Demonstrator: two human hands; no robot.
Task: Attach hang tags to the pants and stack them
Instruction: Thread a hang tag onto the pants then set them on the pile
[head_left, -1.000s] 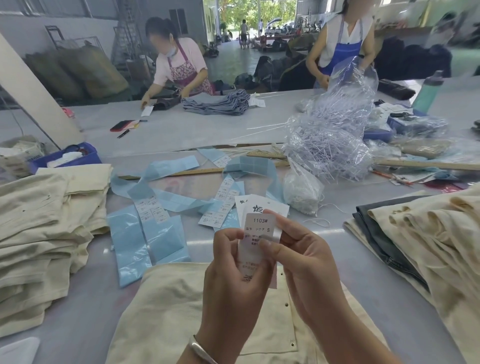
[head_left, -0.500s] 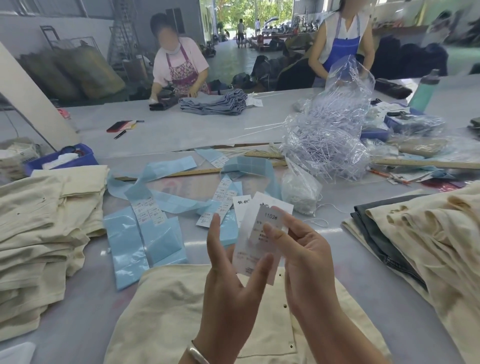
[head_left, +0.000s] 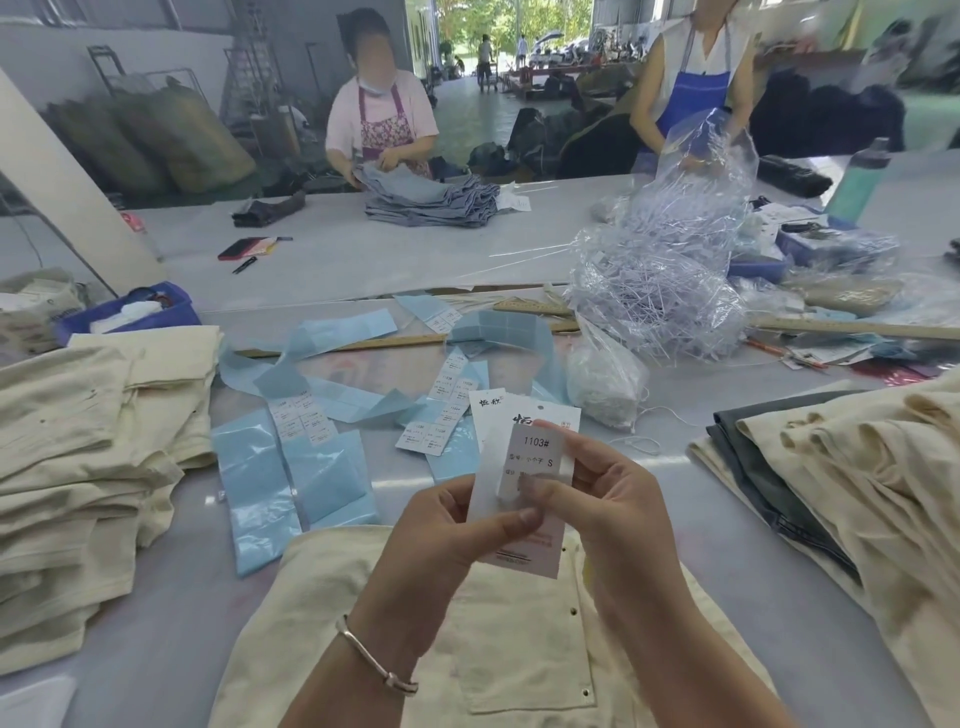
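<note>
A white hang tag (head_left: 524, 540) with a size sticker marked 1103# S (head_left: 535, 457) is held upright above cream pants (head_left: 519, 665) lying flat before me. My left hand (head_left: 457, 530) grips the tag's lower left edge, thumb across its front. My right hand (head_left: 597, 488) pinches the sticker against the tag from the right, thumb on the sticker's lower part. More white tags (head_left: 488, 415) lie on the table just behind.
A stack of cream pants (head_left: 78, 467) rises at the left, another pile of cream and grey pants (head_left: 857, 493) at the right. Blue sticker backing strips (head_left: 291, 467) litter the middle. A bag of plastic fasteners (head_left: 665, 280) and wooden rulers (head_left: 852, 328) lie beyond. Two people work across the table.
My left hand, which had opened with fingers raised, now grips the tag again. The tag has come upright and the sticker sits flat on its front under my right thumb.
</note>
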